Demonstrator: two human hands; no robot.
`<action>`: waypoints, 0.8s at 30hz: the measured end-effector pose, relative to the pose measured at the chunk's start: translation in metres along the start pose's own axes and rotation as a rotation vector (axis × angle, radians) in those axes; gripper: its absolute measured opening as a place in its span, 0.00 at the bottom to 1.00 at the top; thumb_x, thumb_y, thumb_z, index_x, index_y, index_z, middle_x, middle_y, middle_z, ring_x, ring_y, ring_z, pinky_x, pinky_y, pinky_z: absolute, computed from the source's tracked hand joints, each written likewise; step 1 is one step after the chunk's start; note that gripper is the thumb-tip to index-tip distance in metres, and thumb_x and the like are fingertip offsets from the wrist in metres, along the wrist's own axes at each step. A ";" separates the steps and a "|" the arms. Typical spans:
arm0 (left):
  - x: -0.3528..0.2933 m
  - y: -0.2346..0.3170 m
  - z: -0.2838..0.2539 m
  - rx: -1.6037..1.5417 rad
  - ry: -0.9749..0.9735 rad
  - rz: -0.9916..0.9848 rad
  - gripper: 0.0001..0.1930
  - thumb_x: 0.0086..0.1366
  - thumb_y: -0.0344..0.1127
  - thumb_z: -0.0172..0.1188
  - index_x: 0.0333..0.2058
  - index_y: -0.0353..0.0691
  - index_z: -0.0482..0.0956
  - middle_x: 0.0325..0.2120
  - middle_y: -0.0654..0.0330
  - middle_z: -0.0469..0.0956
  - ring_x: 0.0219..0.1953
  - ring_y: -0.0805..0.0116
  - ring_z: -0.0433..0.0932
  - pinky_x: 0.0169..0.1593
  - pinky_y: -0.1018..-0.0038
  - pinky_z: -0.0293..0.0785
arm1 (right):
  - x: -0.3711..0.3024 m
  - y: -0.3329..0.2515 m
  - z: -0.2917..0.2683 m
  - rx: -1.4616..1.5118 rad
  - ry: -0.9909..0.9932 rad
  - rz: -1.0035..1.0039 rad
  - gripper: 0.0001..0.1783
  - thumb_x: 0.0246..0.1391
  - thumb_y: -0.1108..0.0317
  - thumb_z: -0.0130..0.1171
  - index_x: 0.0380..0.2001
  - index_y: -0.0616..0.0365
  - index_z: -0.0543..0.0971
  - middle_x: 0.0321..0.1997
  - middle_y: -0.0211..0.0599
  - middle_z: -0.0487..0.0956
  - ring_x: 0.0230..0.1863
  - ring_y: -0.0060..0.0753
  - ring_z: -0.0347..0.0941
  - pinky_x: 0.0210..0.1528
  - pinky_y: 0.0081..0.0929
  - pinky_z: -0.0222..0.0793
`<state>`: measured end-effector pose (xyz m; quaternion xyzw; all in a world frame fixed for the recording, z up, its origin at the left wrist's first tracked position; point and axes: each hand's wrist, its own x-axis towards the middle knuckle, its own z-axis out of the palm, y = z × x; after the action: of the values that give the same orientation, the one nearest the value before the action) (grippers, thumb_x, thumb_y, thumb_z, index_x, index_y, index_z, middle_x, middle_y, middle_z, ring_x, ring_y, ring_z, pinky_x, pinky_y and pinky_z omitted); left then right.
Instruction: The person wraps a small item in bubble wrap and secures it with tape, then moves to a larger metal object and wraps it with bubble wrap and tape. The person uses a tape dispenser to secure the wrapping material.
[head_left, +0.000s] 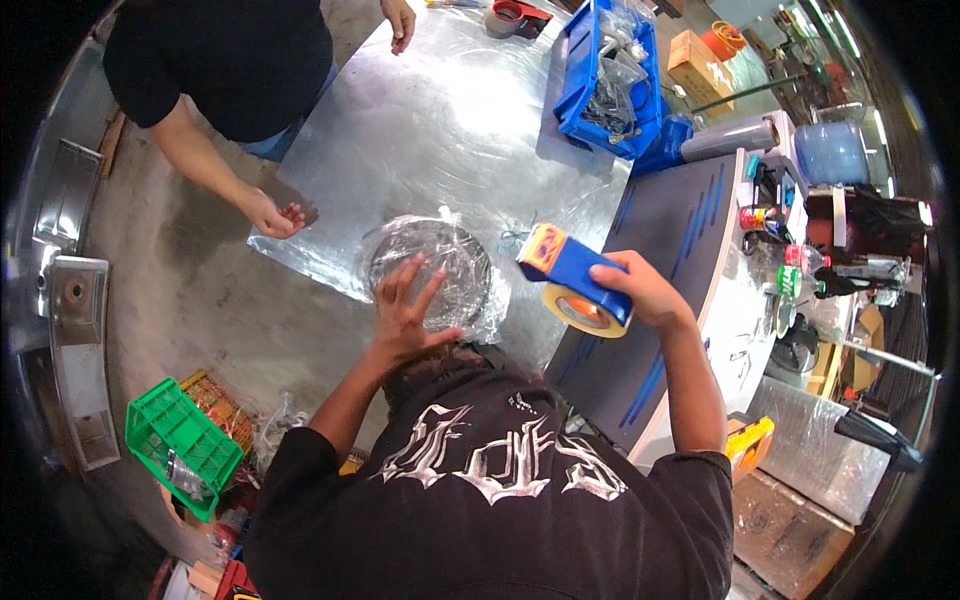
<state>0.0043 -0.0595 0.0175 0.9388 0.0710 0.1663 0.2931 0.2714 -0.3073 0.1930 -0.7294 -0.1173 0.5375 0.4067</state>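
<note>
A round dark item (440, 262), wrapped in crinkled clear plastic, lies at the near edge of the shiny metal tabletop (400, 130). My left hand (408, 310) rests over its near left side with the fingers spread. Off to the right, my right hand (643, 290) grips a blue tape dispenser (572, 265), held above the table and apart from the wrapped item. A wide roll of yellowish tape (585, 312) sits in the dispenser, and an orange patterned piece shows at its front end. What exactly is inside the plastic cannot be made out.
Across the table at the left stands another person (220, 70) in a black shirt, one hand near the table's left edge. A blue bin (570, 100) of bagged parts and a red tape dispenser (530, 22) occupy the far side. A dark-topped bench (650, 300) adjoins at right.
</note>
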 end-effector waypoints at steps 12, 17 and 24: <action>0.054 -0.102 0.001 -0.423 0.082 -0.445 0.25 0.78 0.49 0.42 0.58 0.36 0.76 0.57 0.46 0.77 0.61 0.48 0.74 0.63 0.63 0.69 | 0.097 -0.055 0.151 -0.639 -0.109 0.080 0.37 0.56 0.35 0.60 0.32 0.68 0.85 0.28 0.43 0.83 0.30 0.32 0.79 0.36 0.34 0.73; 0.061 -0.103 -0.007 -0.655 -0.166 -0.559 0.24 0.77 0.51 0.45 0.59 0.42 0.78 0.55 0.45 0.78 0.58 0.48 0.77 0.60 0.62 0.71 | 0.147 -0.016 0.169 -0.709 -0.027 0.087 0.38 0.52 0.34 0.62 0.29 0.68 0.85 0.25 0.44 0.82 0.28 0.36 0.78 0.35 0.35 0.72; 0.060 -0.108 0.008 -0.431 -0.153 -0.635 0.25 0.74 0.57 0.46 0.55 0.49 0.82 0.48 0.45 0.82 0.52 0.43 0.79 0.55 0.57 0.74 | 0.135 -0.018 0.158 -0.613 -0.075 0.213 0.38 0.49 0.35 0.65 0.23 0.68 0.83 0.21 0.39 0.78 0.24 0.31 0.73 0.31 0.34 0.68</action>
<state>0.0594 0.0387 -0.0341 0.7968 0.2994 0.0081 0.5248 0.1903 -0.1398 0.0984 -0.8058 -0.2114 0.5431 0.1050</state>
